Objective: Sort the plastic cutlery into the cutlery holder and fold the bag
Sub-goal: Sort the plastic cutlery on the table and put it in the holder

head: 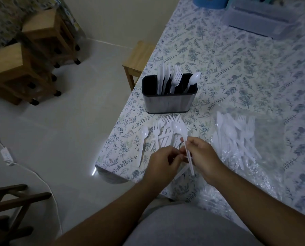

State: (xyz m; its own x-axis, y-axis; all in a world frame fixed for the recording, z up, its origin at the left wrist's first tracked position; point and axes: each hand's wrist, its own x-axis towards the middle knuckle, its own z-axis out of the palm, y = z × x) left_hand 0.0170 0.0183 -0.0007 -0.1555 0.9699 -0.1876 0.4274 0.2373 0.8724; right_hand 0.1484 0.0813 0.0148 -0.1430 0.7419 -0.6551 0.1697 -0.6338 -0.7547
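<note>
A steel cutlery holder (pixel 167 102) with a black insert stands near the table's left edge, with white knives, forks and a spoon upright in it. In front of it lies a loose pile of white forks (pixel 163 134), and one spoon (pixel 143 139) lies apart to the left. My right hand (pixel 204 157) grips the handles of two white spoons (pixel 179 128) whose bowls point toward the holder. My left hand (pixel 163 162) pinches cutlery handles beside it; what it holds is partly hidden. The clear plastic bag (pixel 240 139) lies to the right with several pieces inside.
The table has a floral cloth (pixel 237 68) and its near left corner (pixel 98 167) is close to my hands. A clear storage box (pixel 261 20) sits at the far end. A wooden stool (pixel 137 59) stands by the table's left side. A white cable (pixel 41 176) runs across the floor.
</note>
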